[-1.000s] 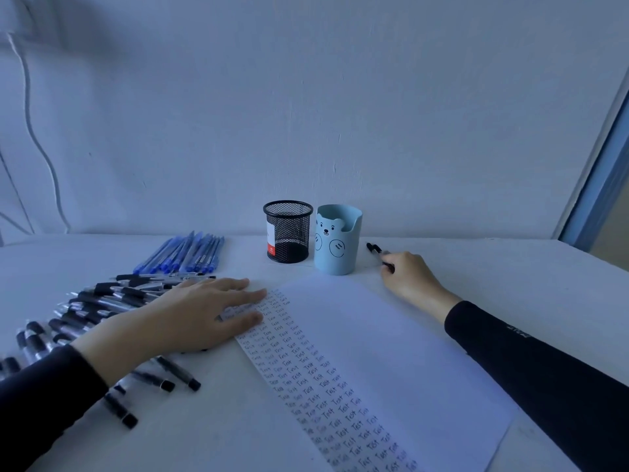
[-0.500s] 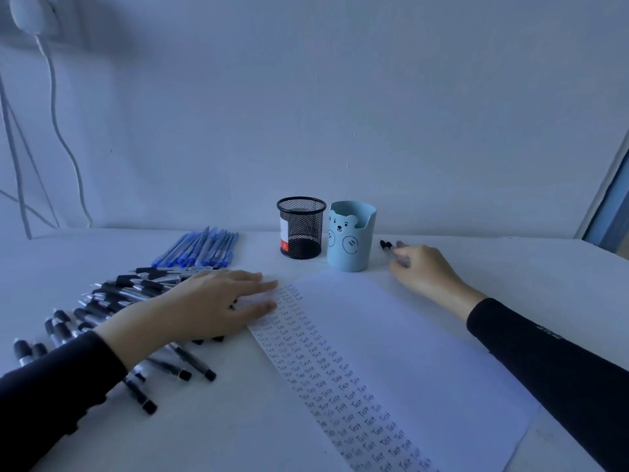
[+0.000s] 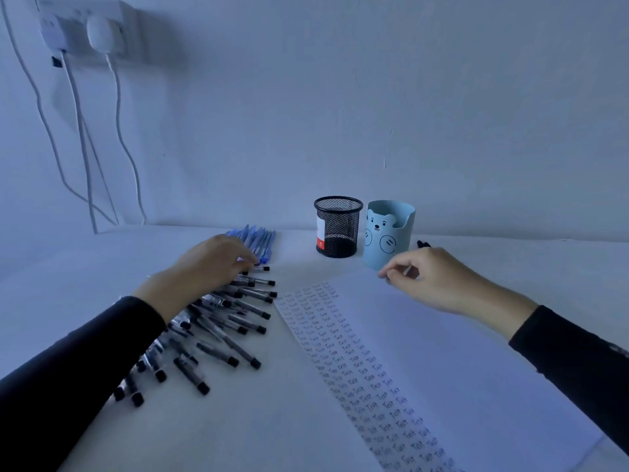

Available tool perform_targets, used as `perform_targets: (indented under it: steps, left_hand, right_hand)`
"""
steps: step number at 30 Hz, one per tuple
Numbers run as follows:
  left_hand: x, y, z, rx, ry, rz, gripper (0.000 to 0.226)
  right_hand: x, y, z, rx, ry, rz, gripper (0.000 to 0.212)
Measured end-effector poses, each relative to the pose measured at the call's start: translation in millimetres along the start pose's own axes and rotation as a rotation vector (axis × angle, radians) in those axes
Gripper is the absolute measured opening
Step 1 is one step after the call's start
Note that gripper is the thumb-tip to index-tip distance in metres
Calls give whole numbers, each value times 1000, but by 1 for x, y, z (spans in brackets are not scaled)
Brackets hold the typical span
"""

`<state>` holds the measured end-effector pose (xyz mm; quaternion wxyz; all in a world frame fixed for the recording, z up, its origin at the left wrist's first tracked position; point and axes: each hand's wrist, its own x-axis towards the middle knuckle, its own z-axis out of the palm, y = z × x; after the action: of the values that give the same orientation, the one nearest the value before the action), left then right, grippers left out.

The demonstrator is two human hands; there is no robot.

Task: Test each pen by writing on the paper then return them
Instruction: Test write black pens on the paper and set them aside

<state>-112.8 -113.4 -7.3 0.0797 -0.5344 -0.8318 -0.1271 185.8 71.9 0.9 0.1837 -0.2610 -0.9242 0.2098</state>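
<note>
Far left, wall socket (image 3: 81, 28), white cables hanging. Left hand (image 3: 211, 264) arched over scattered black-capped pens (image 3: 238, 321) at the desk's (image 3: 272, 420) left side, grip unclear. Slim blue pens (image 3: 262, 240) behind. Wire-mesh cup (image 3: 338, 229) and smooth bear cup (image 3: 391, 233) at the far edge. Right hand (image 3: 439, 277) curled above lettered paper (image 3: 442, 352), hold unclear.

A white wall socket (image 3: 81, 28) sits high on the wall (image 3: 374, 97) with a round white charger (image 3: 100, 35) plugged into it. White cables (image 3: 117, 114) hang from the socket down to the far edge of the table (image 3: 272, 420). Well to the right of the socket and below it, a black mesh cup (image 3: 338, 229) and a light-blue bear cup (image 3: 388, 233) stand upright, just beside each other.
</note>
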Motion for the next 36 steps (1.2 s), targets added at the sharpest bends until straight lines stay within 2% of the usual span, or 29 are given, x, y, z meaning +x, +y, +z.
perform_targets:
  steps: [4,8,11,14,17,21,22,25,28,32,34,36]
  left_hand:
    - [6,1,1,48,-90,17,25]
    - [8,1,0,68,-87,70,23]
    - [4,-1,-2,36,-35,140,20]
    - [-3,3,-10,-2,120,198,16]
    - [-14,35,-16,-97,249,391,19]
    - [-29,90,5,-85,162,666,36]
    - [-31,98,8,-86,125,665,38]
    - [-30,96,7,-139,53,518,51]
    - [-27,70,4,-170,54,353,49]
    - [-28,50,5,-175,-27,184,56]
    - [-28,52,3,-236,-66,143,62]
    - [-28,56,4,-253,-100,126,63]
  right_hand:
    - [0,2,-1,-47,-62,6,16]
    - [-2,2,1,-89,-99,3,15]
    - [-2,1,1,-99,-106,8,15]
    - [-3,1,-1,-99,-138,16,17]
    - [-1,2,-2,-103,-150,15,18]
    - [-1,0,-1,-86,-133,27,19]
    - [-1,-1,-1,-90,-129,22,20]
    - [-3,-11,-2,-85,-157,-9,21]
    - [-2,-29,-1,-45,-229,-50,21]
    - [4,-49,16,-353,-293,-142,42]
    - [9,-55,20,-415,-272,-157,33]
    - [17,-55,13,-321,-244,-127,22]
